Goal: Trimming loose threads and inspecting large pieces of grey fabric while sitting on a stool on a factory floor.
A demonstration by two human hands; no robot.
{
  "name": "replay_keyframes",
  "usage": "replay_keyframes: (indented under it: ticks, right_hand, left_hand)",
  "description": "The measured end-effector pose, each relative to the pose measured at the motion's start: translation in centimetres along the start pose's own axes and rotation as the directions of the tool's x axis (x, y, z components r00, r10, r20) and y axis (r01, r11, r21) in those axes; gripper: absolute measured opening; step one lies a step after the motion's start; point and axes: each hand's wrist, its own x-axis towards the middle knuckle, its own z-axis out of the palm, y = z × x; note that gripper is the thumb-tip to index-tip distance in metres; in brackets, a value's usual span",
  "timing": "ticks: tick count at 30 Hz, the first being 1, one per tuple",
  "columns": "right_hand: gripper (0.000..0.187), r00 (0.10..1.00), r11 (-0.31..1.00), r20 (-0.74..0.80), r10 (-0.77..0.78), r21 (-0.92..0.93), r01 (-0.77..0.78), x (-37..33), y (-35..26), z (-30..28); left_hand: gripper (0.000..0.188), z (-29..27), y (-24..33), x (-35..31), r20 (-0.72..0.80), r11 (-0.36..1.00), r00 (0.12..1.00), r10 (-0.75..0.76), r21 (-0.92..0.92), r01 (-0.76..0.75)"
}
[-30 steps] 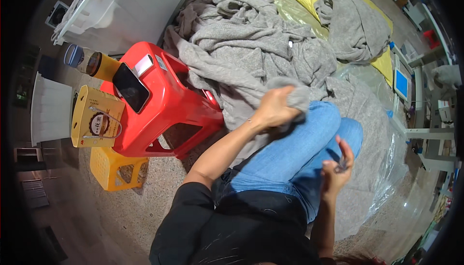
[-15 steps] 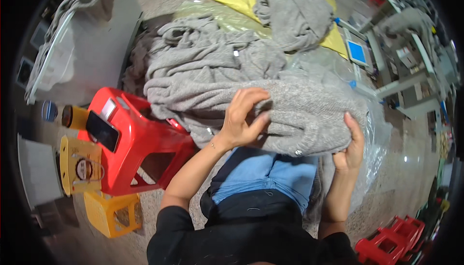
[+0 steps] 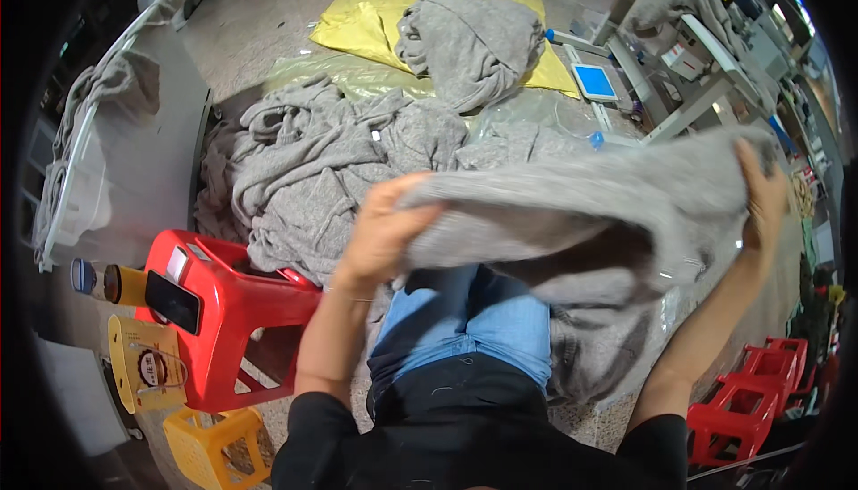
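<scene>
A grey knitted garment [image 3: 554,186] is stretched between my two hands above my lap, blurred by motion, with a dark hollow showing on its underside. My left hand [image 3: 380,226] grips its left end. At the other end, my right hand [image 3: 761,190] holds the raised edge, its fingers partly behind the cloth. A heap of similar grey knitwear [image 3: 313,168] lies on the floor just beyond my left hand. More grey fabric [image 3: 599,347] hangs or lies beside my right leg.
On my left, a red stool [image 3: 219,311] carries a phone [image 3: 173,302]; a yellow stool [image 3: 210,445] and a white bin [image 3: 134,159] stand near it. A grey bundle [image 3: 474,43] rests on yellow sheeting [image 3: 357,16] ahead. Red stools [image 3: 746,401] are at right, below a metal-framed table [image 3: 688,110].
The garment has been lifted off my lap and spread wider. My right hand moved up and to the right; my left hand moved left and closed on the cloth. The view shifted.
</scene>
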Motion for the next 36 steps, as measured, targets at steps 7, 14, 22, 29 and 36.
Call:
replay_keyframes:
  ticks: [7,14,22,29,36]
  right_hand:
    - [0.040,0.925,0.943,0.378,-0.021,-0.299,0.144,-5.5,9.8,19.1]
    - [0.037,0.978,0.923,0.191,0.080,-0.385,0.000,-13.8,15.1,17.3]
    - [0.029,0.942,0.992,0.327,-0.080,-0.067,0.108,-19.8,13.6,17.1]
    - [0.027,0.913,0.986,0.371,-0.167,0.038,0.165,-19.4,13.9,17.6]
    - [0.023,0.824,0.983,0.561,-0.082,-0.093,0.161,-21.1,6.0,12.0]
  left_hand:
    - [0.020,-20.3,-12.4,-3.5,-0.649,0.725,0.754,0.102,0.567,0.391]
    - [0.014,-11.7,-14.1,-7.3,-0.515,0.551,0.681,0.520,0.812,0.194]
    - [0.022,-0.3,-15.1,-0.4,-0.518,0.889,0.856,0.010,0.397,0.230]
    - [0.018,-0.4,-15.2,3.3,-0.540,0.894,0.830,-0.136,0.294,0.338]
    - [0.010,-4.4,-9.4,-3.6,-0.450,0.953,0.840,-0.303,-0.139,0.269]
